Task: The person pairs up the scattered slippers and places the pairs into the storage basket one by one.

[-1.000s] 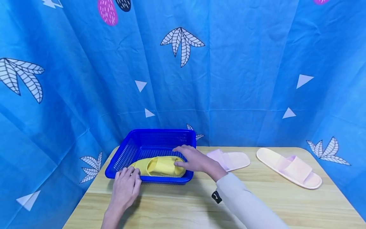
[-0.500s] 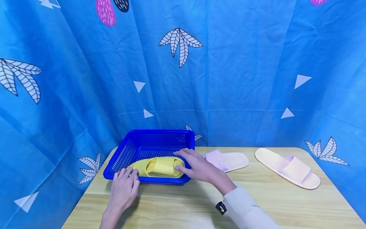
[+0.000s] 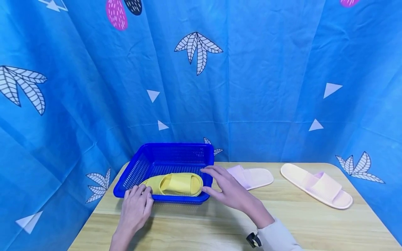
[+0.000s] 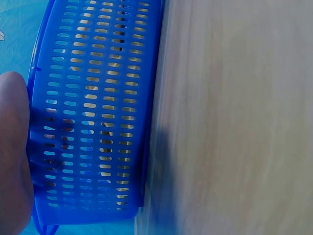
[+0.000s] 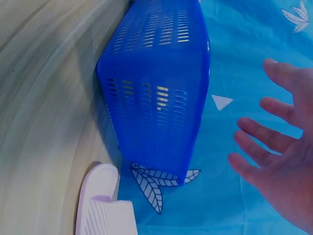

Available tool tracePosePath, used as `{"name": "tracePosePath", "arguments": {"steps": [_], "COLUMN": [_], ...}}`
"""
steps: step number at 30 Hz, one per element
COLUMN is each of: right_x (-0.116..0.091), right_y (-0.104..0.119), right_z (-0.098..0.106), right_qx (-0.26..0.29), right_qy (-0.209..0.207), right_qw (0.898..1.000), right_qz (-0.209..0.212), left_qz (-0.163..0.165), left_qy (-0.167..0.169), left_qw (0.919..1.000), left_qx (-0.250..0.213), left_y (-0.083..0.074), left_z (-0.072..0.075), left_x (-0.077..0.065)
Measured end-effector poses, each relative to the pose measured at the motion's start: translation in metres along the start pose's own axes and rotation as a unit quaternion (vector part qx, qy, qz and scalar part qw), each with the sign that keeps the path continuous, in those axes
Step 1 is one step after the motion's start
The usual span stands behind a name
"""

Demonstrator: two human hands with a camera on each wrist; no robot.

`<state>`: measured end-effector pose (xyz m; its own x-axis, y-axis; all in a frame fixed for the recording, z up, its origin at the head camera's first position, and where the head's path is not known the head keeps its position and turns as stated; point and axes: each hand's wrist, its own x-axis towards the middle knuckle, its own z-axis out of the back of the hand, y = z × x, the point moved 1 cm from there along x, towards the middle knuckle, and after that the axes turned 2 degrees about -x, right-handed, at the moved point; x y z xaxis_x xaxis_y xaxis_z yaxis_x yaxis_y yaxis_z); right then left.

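Note:
A yellow slipper (image 3: 180,183) lies along the near side of the blue plastic basket (image 3: 179,199), its toe-strap end to the right. My left hand (image 3: 135,209) grips the basket's near rim at the left, fingers curled over the edge and covering the slipper's left end. In the left wrist view part of that hand (image 4: 12,152) sits at the rim beside the slotted wall (image 4: 93,196). Just off the basket's right end, my right hand (image 3: 230,190) hovers with spread fingers and holds nothing. The right wrist view has this hand (image 5: 283,137) open and apart from the basket.
Right of the basket, a pale pink slipper (image 3: 259,176) lies on the wooden table (image 3: 194,230), partly behind my right hand. Another pale slipper (image 3: 326,188) rests slanted farther right. A blue patterned curtain (image 3: 260,87) stands behind the table's far edge.
My right hand has drawn back to the right, away from the yellow slipper, which stays in the basket. The left hand keeps its hold on the rim.

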<state>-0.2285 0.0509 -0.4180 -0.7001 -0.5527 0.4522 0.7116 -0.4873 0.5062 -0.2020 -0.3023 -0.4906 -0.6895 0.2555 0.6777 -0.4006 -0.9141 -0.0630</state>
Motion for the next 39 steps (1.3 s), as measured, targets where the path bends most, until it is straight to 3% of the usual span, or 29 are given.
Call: {"name": "tracePosePath", "arguments": {"steps": [14, 20, 30, 39], "right_x": [-0.027, -0.034, -0.046, -0.058], "right_y": [-0.008, -0.009, -0.01, -0.015], "right_z": [0.012, 0.021, 0.038, 0.055], "right_qx": [-0.033, -0.046, -0.059, -0.064], "right_qy": [-0.056, -0.075, -0.1, -0.108], "right_qw": [0.998, 0.996, 0.993, 0.992], "right_qz": [0.015, 0.022, 0.026, 0.016], "left_qz": [0.013, 0.012, 0.016, 0.013], "left_qy": [0.02, 0.012, 0.012, -0.002], "left_qw": [0.9997, 0.9999, 0.9992, 0.9976], "left_qx": [-0.007, 0.0, -0.035, -0.068], "left_y": [-0.001, -0.004, -0.031, -0.053], "left_z": [0.003, 0.006, 0.014, 0.011], "left_x": [-0.001, 0.004, 0.031, 0.043]}}
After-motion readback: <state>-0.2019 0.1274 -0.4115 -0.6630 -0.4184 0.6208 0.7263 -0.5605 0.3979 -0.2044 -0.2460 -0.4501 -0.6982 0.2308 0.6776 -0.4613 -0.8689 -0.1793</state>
